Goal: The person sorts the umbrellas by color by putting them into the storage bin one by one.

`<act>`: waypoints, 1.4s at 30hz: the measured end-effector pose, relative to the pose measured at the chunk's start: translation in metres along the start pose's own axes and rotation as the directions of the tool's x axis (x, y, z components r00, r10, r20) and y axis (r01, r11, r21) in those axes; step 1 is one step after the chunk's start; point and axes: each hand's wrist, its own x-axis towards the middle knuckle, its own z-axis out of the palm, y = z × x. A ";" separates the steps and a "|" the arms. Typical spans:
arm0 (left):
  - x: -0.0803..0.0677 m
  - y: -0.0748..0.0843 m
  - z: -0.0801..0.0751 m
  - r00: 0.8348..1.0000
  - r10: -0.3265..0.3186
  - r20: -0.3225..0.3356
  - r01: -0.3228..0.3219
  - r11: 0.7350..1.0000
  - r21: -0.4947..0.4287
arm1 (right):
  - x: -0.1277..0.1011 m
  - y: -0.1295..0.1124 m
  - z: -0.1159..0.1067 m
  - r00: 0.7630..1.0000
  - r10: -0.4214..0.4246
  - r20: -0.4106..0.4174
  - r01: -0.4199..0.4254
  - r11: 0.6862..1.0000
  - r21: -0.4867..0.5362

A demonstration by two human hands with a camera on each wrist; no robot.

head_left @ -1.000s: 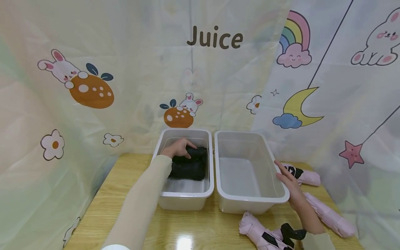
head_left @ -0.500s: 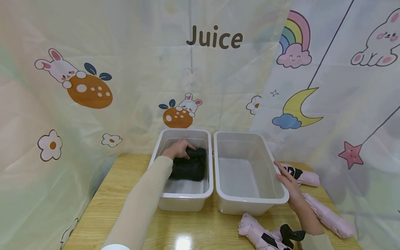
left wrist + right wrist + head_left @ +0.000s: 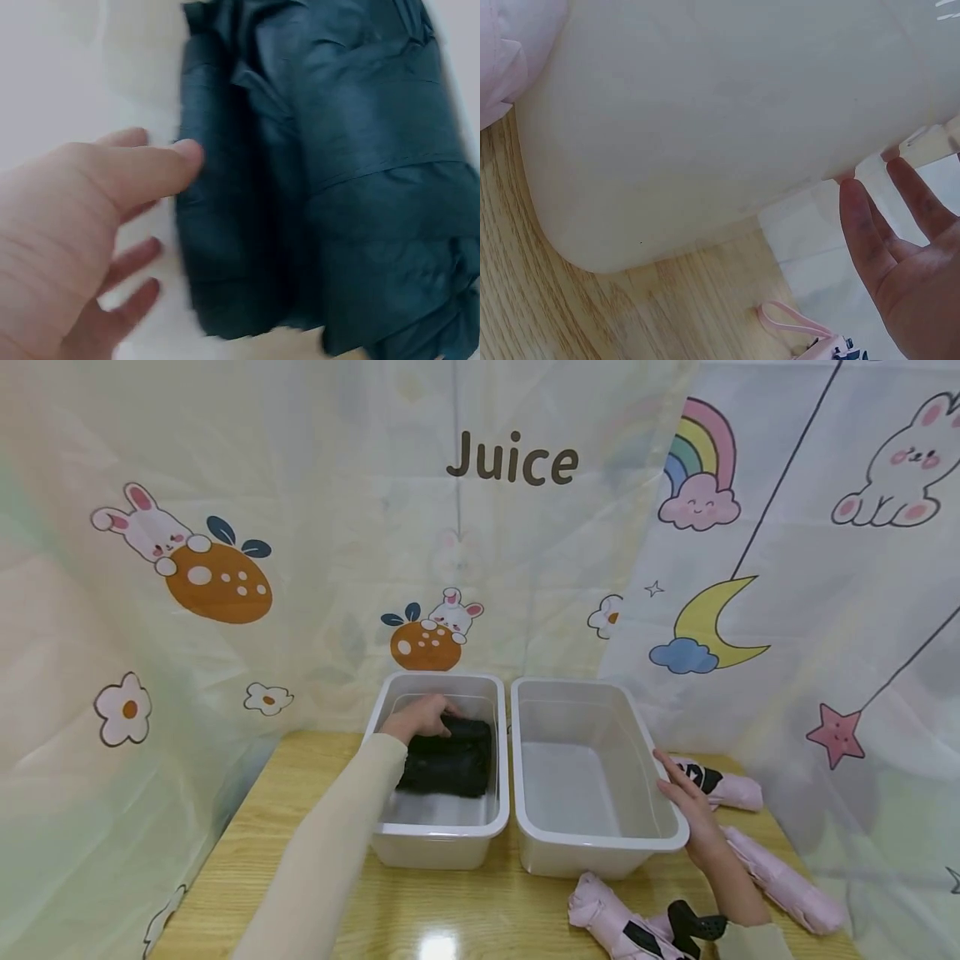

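Observation:
Two black fabric rolls, which look like folded umbrellas (image 3: 444, 770), lie side by side in the left white bin (image 3: 442, 831). My left hand (image 3: 417, 717) reaches into that bin at the far roll. In the left wrist view the thumb (image 3: 161, 169) touches or nearly touches the edge of the black roll (image 3: 232, 225), and the other fingers spread loosely beside it. My right hand (image 3: 701, 817) rests its fairly straight fingers against the outer right side of the right white bin (image 3: 600, 841), just under the rim.
Pink wrapped rolls, seemingly folded umbrellas, lie right of the bins: one far back (image 3: 731, 789), one along the table's right edge (image 3: 787, 885), one in front (image 3: 607, 914) beside a black curved handle (image 3: 693, 922). A printed curtain (image 3: 315, 568) hangs behind the wooden table (image 3: 255, 852).
My left hand has drawn slightly left along the far black roll, with its thumb and finger reaching less far over it. The right hand stays at the right bin's side.

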 end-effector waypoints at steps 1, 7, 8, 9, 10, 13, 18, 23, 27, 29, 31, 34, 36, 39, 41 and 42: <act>-0.005 0.004 -0.005 1.000 -0.007 0.020 0.007 1.000 0.011 | -0.001 0.000 0.000 1.000 0.002 -0.004 -0.002 1.000 0.000; -0.035 0.019 -0.035 1.000 0.020 0.019 -0.021 1.000 0.017 | -0.003 0.002 0.002 1.000 0.003 0.008 -0.003 1.000 -0.003; -0.040 0.020 -0.041 1.000 0.029 -0.003 -0.029 0.999 0.013 | -0.002 0.002 0.002 1.000 0.000 0.009 0.000 1.000 -0.003; -0.046 0.022 -0.047 0.999 0.035 -0.026 -0.035 0.999 0.012 | -0.002 0.001 0.002 1.000 -0.004 0.008 0.004 1.000 0.000; -0.051 0.023 -0.053 0.999 0.036 -0.041 -0.036 0.999 0.007 | -0.001 0.001 0.001 1.000 -0.006 0.004 0.006 1.000 0.000; -0.071 0.025 -0.068 0.995 0.056 -0.085 -0.056 0.998 -0.001 | -0.001 -0.001 0.000 1.000 -0.010 -0.001 0.010 1.000 0.001; -0.109 0.017 -0.077 0.989 0.063 -0.136 -0.072 0.995 -0.064 | -0.002 -0.001 -0.001 1.000 -0.006 0.005 0.006 1.000 -0.002; -0.141 -0.001 -0.067 0.982 0.046 -0.184 -0.070 0.990 -0.123 | -0.003 0.000 -0.004 1.000 -0.002 0.001 0.002 1.000 -0.012; -0.157 -0.015 -0.046 0.972 0.020 -0.235 -0.070 0.976 -0.208 | -0.001 -0.001 -0.006 1.000 0.012 0.003 -0.012 1.000 -0.022; -0.162 -0.020 -0.035 0.965 0.003 -0.262 -0.074 0.962 -0.264 | 0.001 -0.002 -0.006 1.000 0.023 0.002 -0.023 0.999 -0.028; -0.165 -0.024 -0.023 0.957 -0.016 -0.291 -0.081 0.945 -0.317 | 0.002 -0.002 -0.006 1.000 0.031 0.002 -0.031 0.999 -0.035; -0.168 -0.025 -0.007 0.948 -0.051 -0.314 -0.078 0.920 -0.385 | 0.003 -0.003 -0.006 0.999 0.040 -0.001 -0.040 0.998 -0.043; -0.169 -0.025 0.003 0.942 -0.082 -0.326 -0.081 0.885 -0.458 | 0.002 -0.004 -0.006 0.999 0.040 -0.007 -0.040 0.998 -0.055; -0.172 -0.025 0.016 0.935 -0.156 -0.319 -0.058 0.819 -0.571 | 0.000 -0.004 -0.004 0.999 0.037 -0.015 -0.038 0.997 -0.072; -0.175 -0.024 0.023 0.931 -0.202 -0.304 -0.049 0.757 -0.652 | -0.001 -0.005 -0.003 0.999 0.036 -0.019 -0.038 0.996 -0.083; -0.176 -0.023 0.026 0.930 -0.226 -0.292 -0.037 0.730 -0.682 | -0.001 -0.005 -0.002 0.999 0.039 -0.020 -0.041 0.995 -0.087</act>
